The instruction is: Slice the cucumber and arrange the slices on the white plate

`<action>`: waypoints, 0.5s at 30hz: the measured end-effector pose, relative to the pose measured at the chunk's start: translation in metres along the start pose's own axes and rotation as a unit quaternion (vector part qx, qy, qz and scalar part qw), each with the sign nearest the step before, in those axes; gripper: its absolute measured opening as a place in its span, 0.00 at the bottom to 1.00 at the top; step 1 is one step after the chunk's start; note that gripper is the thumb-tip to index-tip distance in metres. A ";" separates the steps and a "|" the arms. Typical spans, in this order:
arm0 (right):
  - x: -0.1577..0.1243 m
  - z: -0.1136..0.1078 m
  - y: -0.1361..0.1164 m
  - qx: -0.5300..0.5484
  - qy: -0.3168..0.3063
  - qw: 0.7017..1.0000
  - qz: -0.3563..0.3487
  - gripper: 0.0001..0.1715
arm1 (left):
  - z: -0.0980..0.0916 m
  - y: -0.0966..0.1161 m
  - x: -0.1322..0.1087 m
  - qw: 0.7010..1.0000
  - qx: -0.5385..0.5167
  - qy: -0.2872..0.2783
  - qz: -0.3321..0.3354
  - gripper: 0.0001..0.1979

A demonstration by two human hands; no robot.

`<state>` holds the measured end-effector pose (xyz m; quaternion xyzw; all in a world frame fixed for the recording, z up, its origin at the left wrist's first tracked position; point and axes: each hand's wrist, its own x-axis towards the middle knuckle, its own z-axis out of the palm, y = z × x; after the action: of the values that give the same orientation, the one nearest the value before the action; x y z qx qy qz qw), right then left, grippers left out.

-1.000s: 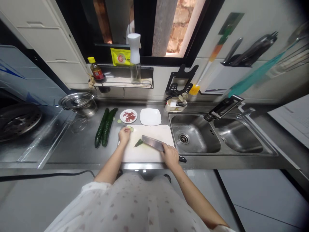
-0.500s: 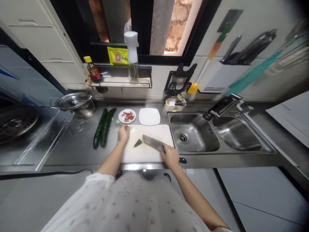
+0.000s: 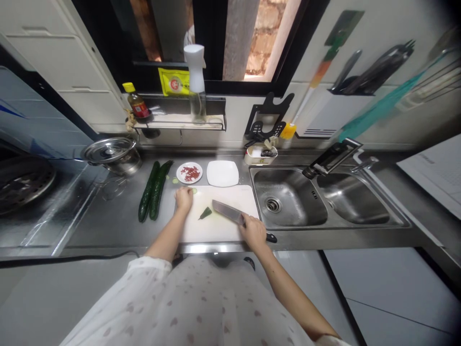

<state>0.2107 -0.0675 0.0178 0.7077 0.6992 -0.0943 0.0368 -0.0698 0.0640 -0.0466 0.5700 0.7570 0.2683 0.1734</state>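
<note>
While the right hand (image 3: pixel 254 232) stays clamped on the knife (image 3: pixel 227 212) handle, blade angled over the cutting board (image 3: pixel 219 231), almost nothing has shifted in the last second. The cut cucumber piece (image 3: pixel 205 213) lies just left of the blade tip, untouched. The left hand (image 3: pixel 184 199) rests curled at the board's far-left corner; its grip cannot be determined. Beyond lie two whole cucumbers (image 3: pixel 154 190), a chilli dish (image 3: pixel 189 172) and a white plate (image 3: pixel 222 173), bordering the far edge.

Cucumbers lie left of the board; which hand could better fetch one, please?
Probably left: the left hand rests on the board nearest the cucumbers; the right hand grips the knife.
</note>
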 end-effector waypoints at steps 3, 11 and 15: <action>0.000 0.000 0.000 0.012 -0.004 1.000 0.001 0.25 | -0.001 0.000 -0.001 1.000 -0.011 0.011 -0.006 0.12; 0.004 -0.006 -0.007 0.130 -0.024 0.989 0.062 0.18 | 0.006 -0.006 -0.049 0.993 -0.084 0.066 0.043 0.12; 0.011 -0.011 -0.016 0.177 -0.033 0.983 0.031 0.18 | 0.005 -0.004 -0.084 0.988 -0.123 0.048 0.074 0.12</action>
<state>0.1953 -0.0544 0.0274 0.7209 0.6475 -0.2387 -0.0630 -0.0454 -0.0164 -0.0567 0.5854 0.6812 0.3988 0.1851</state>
